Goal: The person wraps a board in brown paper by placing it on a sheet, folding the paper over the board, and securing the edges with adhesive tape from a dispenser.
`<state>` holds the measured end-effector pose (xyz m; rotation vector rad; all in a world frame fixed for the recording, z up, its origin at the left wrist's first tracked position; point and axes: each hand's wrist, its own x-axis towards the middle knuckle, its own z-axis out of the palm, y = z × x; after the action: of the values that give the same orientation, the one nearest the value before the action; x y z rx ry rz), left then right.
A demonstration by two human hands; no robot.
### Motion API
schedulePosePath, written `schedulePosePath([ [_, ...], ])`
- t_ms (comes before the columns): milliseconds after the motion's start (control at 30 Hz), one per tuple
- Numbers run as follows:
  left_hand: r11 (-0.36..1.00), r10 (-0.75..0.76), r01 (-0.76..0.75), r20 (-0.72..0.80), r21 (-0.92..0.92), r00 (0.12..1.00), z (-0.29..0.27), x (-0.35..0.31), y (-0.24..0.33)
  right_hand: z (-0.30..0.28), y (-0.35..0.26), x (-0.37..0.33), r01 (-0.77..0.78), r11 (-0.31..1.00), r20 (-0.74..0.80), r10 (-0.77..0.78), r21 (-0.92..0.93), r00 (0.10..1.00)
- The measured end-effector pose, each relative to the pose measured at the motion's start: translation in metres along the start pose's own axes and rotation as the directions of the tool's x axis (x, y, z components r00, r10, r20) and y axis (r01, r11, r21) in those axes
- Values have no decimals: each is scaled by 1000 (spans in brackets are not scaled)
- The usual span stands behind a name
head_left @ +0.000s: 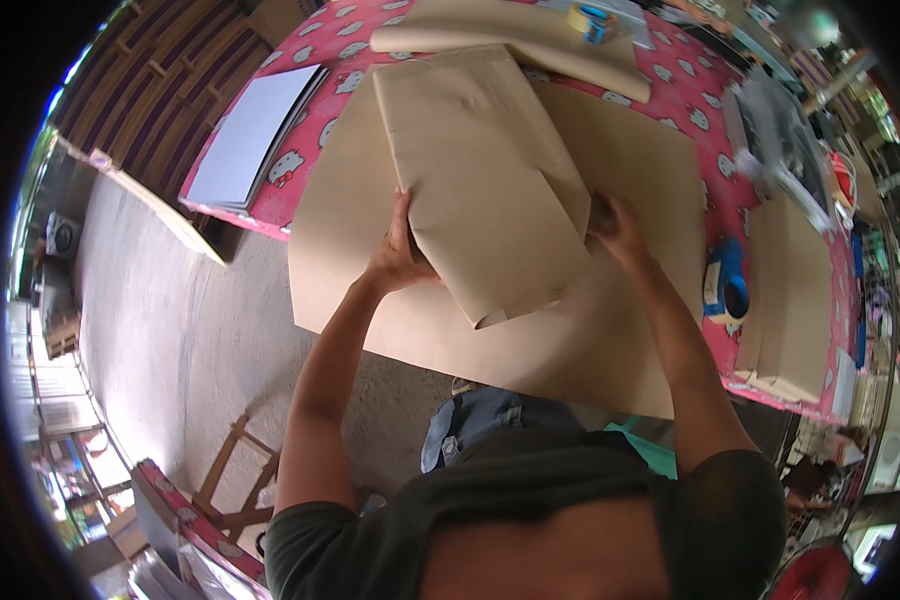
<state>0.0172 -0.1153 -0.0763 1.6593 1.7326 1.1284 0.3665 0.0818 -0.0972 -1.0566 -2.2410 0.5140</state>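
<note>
A boxy package (485, 170) wrapped in brown kraft paper lies tilted between my hands, its near end folded with a small loose paper edge at the corner. My left hand (402, 258) grips its left side, thumb up along the edge and the fingers partly beneath. At its right side, my right hand (620, 232) has its fingers curled round the edge, fingertips hidden by the package. Under both lies a large flat sheet of kraft paper (640, 330), which overhangs the table's near edge.
The table has a pink patterned cloth (680, 70). A kraft paper roll (530, 50) and a tape roll (592, 20) are at the far side. A blue tape dispenser (727, 283) and a long cardboard box (790, 290) sit right; white sheets (255, 140) lie left.
</note>
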Motion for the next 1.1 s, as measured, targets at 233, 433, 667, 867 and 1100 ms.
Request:
schedulePosePath([
  [233, 942, -38, 112, -230, 317, 973, 19, -5, 10, 14, -6, 51, 103, 984, 200, -130, 143, 971],
  [433, 932, -2, 66, -178, 357, 984, 19, 9, 1, 0, -20, 83, 331, 942, 207, -333, 46, 920],
  [667, 884, -338, 344, -77, 315, 938, 16, -6, 10, 11, -66, 68, 34, 998, 273, -19, -51, 962],
  [867, 949, -177, 232, -247, 213, 953, 27, -18, 19, 25, -18, 58, 292, 952, 295, -255, -90, 921],
  [1100, 932, -254, 285, -157, 224, 954, 2, -13, 54, 8, -50, 56, 446, 886, 249, -407, -128, 879],
])
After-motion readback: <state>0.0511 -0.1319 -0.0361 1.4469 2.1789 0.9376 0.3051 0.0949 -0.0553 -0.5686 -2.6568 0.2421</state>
